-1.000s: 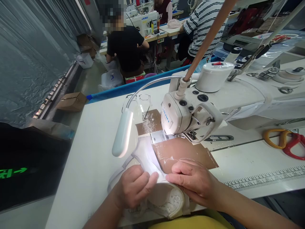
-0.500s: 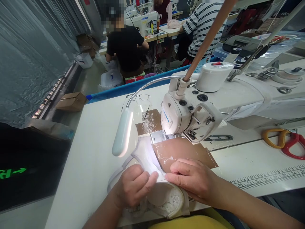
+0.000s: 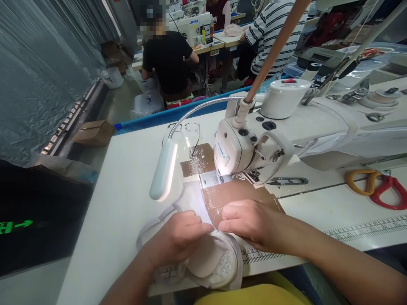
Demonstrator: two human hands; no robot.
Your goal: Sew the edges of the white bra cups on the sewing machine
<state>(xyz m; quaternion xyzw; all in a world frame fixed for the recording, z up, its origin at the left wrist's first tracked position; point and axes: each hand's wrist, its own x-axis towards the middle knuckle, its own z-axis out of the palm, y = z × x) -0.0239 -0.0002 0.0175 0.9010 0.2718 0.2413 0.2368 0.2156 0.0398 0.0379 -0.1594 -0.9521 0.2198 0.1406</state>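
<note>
Both my hands rest on a pale padded fabric piece (image 3: 210,260) with a lace cup and thin straps, lying at the near edge of the white table (image 3: 127,199). My left hand (image 3: 176,239) pinches its upper edge with curled fingers. My right hand (image 3: 251,222) presses down on the same edge, fingers together. The fabric runs up toward the needle plate (image 3: 208,180) of a white sewing machine (image 3: 254,146), lit by a gooseneck lamp (image 3: 163,171). Brown taped patches (image 3: 235,195) lie under the machine head.
Eyeglasses (image 3: 186,129) lie behind the lamp. Thread snips (image 3: 286,181) sit under the machine arm; orange and red scissors (image 3: 375,188) lie at the right. A ruler strip (image 3: 365,231) runs along the table's front. Two people sit at machines in the back; boxes (image 3: 93,132) stand on the floor.
Both hands and the fabric have shifted slightly toward the needle; my left fingers have slid forward over the fabric's edge. The view has tilted down a little.
</note>
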